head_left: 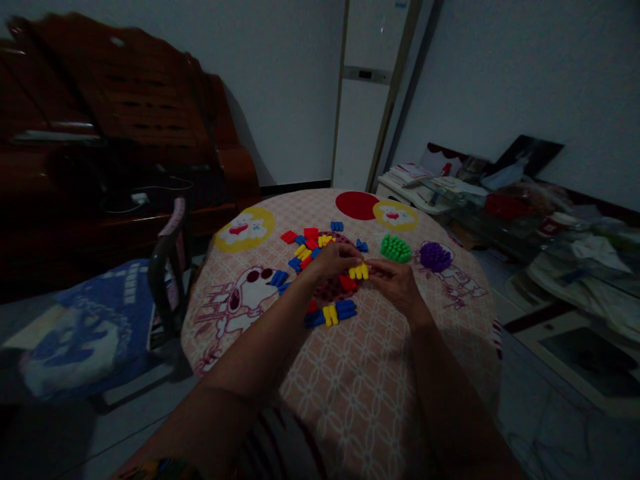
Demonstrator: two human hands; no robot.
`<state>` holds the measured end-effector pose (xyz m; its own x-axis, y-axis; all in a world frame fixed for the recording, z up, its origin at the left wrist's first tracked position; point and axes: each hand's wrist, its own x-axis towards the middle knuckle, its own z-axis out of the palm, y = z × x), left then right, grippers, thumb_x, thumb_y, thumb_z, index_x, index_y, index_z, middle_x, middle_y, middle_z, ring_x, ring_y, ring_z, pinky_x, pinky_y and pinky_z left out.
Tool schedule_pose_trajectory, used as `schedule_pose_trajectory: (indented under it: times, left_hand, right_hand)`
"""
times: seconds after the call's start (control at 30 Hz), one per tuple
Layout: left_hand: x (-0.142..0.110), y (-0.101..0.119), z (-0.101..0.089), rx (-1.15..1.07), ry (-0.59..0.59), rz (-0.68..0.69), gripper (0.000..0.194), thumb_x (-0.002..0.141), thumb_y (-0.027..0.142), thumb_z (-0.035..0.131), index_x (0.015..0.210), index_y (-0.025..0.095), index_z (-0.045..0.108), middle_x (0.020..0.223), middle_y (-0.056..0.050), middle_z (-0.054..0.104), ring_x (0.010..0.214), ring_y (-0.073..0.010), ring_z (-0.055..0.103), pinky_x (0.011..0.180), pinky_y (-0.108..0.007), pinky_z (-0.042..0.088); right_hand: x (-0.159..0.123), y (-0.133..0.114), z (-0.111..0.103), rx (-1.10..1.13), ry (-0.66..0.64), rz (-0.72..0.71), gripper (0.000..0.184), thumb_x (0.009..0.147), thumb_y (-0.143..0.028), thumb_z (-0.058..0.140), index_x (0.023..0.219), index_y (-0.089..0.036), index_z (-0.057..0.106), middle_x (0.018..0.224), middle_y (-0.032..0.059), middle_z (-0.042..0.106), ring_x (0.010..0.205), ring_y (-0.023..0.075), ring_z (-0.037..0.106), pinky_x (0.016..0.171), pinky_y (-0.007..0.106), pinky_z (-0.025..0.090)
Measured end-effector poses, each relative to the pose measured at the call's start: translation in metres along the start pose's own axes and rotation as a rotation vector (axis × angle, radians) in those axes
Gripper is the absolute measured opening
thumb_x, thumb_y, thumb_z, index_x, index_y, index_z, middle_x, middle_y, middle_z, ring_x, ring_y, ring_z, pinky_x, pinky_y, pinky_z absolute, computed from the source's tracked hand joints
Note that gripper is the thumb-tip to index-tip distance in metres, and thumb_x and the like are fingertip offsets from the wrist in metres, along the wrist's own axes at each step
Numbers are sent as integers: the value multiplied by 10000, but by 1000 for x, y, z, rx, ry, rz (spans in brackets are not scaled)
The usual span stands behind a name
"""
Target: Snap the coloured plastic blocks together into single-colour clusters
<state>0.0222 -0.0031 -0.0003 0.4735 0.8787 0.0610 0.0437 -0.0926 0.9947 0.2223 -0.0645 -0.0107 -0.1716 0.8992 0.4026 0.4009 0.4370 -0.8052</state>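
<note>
Over the patterned table, my left hand [337, 261] and my right hand [396, 283] meet at a yellow ridged toy block [359, 272]. The fingertips of both hands are pinched together at its upper edge and right side. A red block [347, 283] lies just below the yellow one. Under and beyond my left hand is a loose pile of red, blue and yellow blocks, partly hidden by the hand and forearm. Nearer to me rests a joined row of blue blocks [345, 308] with a yellow block [330, 315] across it.
Right of my hands sit a green knobbly cluster [396, 248] and a purple one [435, 256]. Small blue blocks [337, 227] lie farther back on the round table [370, 373]. A chair [167, 280] stands left, a cluttered glass-topped cabinet [530, 233] right.
</note>
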Motion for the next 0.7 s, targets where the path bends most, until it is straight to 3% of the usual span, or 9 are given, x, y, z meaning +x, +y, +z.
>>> schedule_pose_trajectory:
  times: [0.1,0.2,0.37,0.47,0.57,0.7]
  left_hand:
    - [2,-6,4,-60,29,-51,207,720,309,788,787,127,716,655,-3,688,555,-94,586,545,-197,453]
    - [3,-8,2,-81,24,-76,218,740,328,782,787,131,704,652,4,683,546,-88,582,545,-197,451]
    - [5,-6,-12,-81,138,-8,157,754,262,754,753,120,688,638,4,668,583,-94,601,611,-214,497]
    - [5,-8,-20,-113,207,12,167,735,258,767,759,119,678,645,2,665,606,-103,619,656,-238,535]
    - [5,-10,-23,-122,211,7,199,721,277,784,770,118,675,669,-9,676,615,-111,631,665,-256,548]
    - [5,-11,-23,-93,188,4,239,699,308,803,776,117,682,665,-7,674,616,-111,625,662,-251,541]
  right_hand:
    - [0,-9,7,-96,-53,-110,274,798,-353,704,1028,-244,803,911,66,742,803,204,664,775,337,523]
    - [0,-14,2,-212,1,-144,230,823,-376,688,964,-238,804,839,64,726,755,198,644,752,326,511]
    - [-1,10,-38,-329,392,47,222,791,-402,671,822,-196,749,749,50,700,663,190,615,660,308,501]
    - [-5,36,-67,-370,511,186,239,742,-407,681,782,-177,731,700,49,696,638,197,617,602,300,478]
    - [-10,52,-85,-424,480,295,268,743,-430,657,724,-171,723,627,54,675,573,192,592,550,298,428]
    - [-14,55,-84,-470,370,355,284,727,-448,642,614,-191,683,511,44,612,508,186,549,516,299,367]
